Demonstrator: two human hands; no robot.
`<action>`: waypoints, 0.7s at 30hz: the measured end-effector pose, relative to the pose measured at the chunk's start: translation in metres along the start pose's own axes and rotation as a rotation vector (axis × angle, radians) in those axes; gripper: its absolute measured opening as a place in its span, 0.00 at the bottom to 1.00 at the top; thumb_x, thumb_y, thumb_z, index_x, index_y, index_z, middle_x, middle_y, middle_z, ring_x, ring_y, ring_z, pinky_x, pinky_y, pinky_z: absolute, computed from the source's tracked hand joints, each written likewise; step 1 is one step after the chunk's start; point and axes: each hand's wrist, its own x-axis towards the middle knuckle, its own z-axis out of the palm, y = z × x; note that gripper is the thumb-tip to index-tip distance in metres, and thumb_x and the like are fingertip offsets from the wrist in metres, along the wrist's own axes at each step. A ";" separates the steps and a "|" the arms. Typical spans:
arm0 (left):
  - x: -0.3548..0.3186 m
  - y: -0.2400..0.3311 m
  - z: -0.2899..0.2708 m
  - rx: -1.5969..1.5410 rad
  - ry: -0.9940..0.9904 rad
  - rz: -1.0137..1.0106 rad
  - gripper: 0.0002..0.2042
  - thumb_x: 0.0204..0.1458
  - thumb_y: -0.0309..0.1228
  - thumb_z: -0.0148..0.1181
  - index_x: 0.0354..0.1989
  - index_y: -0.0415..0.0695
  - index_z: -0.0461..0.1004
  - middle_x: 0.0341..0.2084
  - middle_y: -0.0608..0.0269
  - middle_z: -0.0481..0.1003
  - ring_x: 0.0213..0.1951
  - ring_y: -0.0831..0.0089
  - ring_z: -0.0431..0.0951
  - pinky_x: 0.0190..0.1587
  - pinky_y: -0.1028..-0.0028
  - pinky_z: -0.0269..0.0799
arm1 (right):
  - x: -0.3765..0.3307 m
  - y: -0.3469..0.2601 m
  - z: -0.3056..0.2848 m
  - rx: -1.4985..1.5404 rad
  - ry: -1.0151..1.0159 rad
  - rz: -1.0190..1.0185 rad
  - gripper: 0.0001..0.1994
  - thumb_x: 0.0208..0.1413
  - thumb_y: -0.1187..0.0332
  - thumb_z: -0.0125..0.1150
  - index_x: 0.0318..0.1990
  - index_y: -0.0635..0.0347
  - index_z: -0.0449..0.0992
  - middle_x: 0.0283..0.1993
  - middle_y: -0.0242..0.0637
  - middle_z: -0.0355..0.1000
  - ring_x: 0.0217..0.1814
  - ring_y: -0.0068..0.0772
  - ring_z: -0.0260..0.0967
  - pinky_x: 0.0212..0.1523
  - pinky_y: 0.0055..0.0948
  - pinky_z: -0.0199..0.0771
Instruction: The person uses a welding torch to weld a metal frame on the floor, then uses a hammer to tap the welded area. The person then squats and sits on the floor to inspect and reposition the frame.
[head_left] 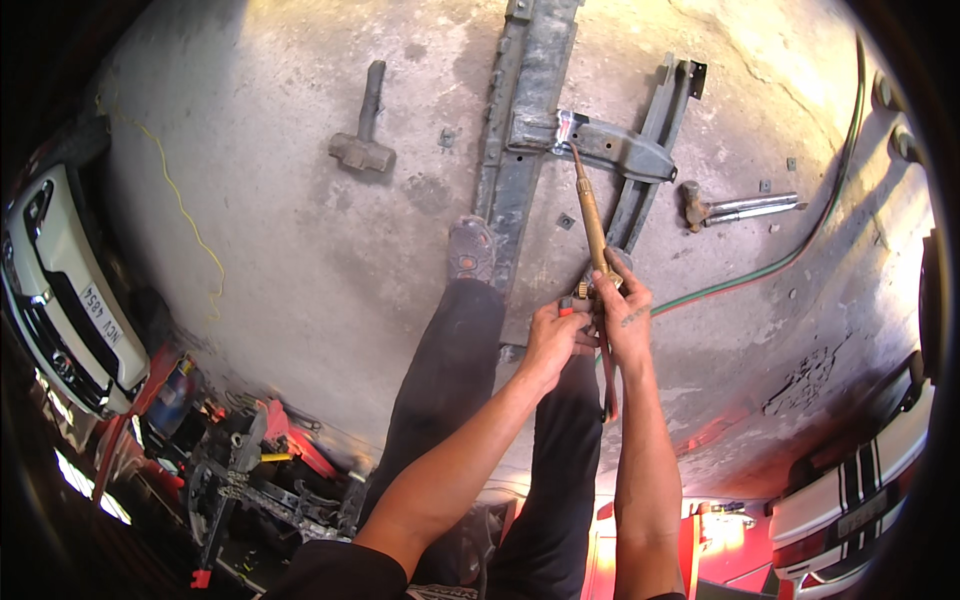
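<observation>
My right hand (627, 308) is closed around a brass gas torch (592, 215). Its long, narrow nozzle points away from me, and the tip appears over the steel bracket (608, 147). I see no flame. Close beside the torch's valve knobs, my left hand (556, 338) is closed on a small orange object (567, 307), mostly hidden by the fingers. The bracket joins a long grey steel beam (540, 75) on the floor, with a pale, reddish patch at the joint. Its other end rests across a narrower steel rail (660, 110).
A sledgehammer (363, 150) lies left of the beam, and a smaller hammer (692, 205) lies to the right. A green and red hose (765, 268) curves along the right. My shoe (472, 250) is against the beam. Vehicle bumpers (85, 290) and cluttered parts (250, 470) stand at the left.
</observation>
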 end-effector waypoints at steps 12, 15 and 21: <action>0.000 0.000 -0.003 0.001 -0.001 0.003 0.11 0.58 0.23 0.52 0.46 0.32 0.73 0.33 0.53 0.79 0.28 0.67 0.82 0.28 0.71 0.80 | -0.002 -0.005 0.001 -0.051 -0.028 0.021 0.29 0.60 0.65 0.62 0.67 0.70 0.67 0.30 0.30 0.73 0.28 0.17 0.64 0.28 0.21 0.67; 0.000 -0.001 -0.003 0.002 -0.006 0.002 0.11 0.58 0.23 0.52 0.46 0.32 0.73 0.33 0.53 0.79 0.27 0.67 0.82 0.28 0.71 0.80 | -0.003 -0.007 0.001 -0.053 -0.022 0.019 0.29 0.60 0.66 0.61 0.67 0.70 0.66 0.29 0.30 0.73 0.27 0.16 0.64 0.27 0.21 0.66; -0.001 0.001 -0.003 -0.007 -0.001 0.013 0.10 0.58 0.23 0.52 0.46 0.32 0.72 0.33 0.53 0.79 0.27 0.67 0.82 0.28 0.71 0.80 | -0.005 -0.009 0.003 -0.059 -0.029 0.028 0.30 0.60 0.66 0.61 0.67 0.72 0.65 0.29 0.30 0.72 0.26 0.16 0.64 0.26 0.20 0.66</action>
